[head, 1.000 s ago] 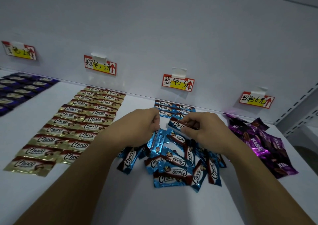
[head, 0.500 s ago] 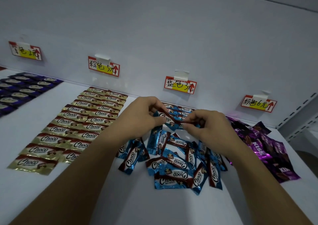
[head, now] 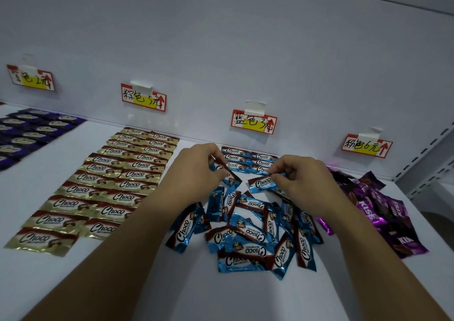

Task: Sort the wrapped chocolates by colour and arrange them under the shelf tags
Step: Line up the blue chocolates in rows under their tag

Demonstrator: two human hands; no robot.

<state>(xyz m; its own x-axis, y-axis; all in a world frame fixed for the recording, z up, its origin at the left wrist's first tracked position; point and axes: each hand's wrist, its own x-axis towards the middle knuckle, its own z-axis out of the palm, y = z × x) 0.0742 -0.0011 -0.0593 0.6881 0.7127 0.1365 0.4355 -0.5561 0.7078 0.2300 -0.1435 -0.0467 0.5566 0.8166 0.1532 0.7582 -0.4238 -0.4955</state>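
A loose heap of blue Choco chocolates point(head: 248, 232) lies on the white shelf point(head: 186, 291) below the third shelf tag point(head: 254, 121). Behind the heap, a few blue chocolates point(head: 245, 159) lie in two neat columns at the back wall. My left hand point(head: 196, 171) pinches one blue chocolate point(head: 229, 177) above the heap. My right hand point(head: 302, 180) pinches another blue chocolate point(head: 260, 182) just to the right of it. Both pieces hover close to the front of the tidy columns.
Gold Choco chocolates point(head: 108, 183) lie in two long columns under the second tag point(head: 143, 97). Dark purple ones point(head: 27, 134) sit at far left under the first tag point(head: 30, 78). A bright purple heap point(head: 383, 210) lies under the fourth tag point(head: 366, 146). A shelf upright point(head: 427, 158) stands at right.
Both hands have risen from the heap toward the back. The blue piece they worked together is now two separate pieces, one in each hand, drawn slightly apart.
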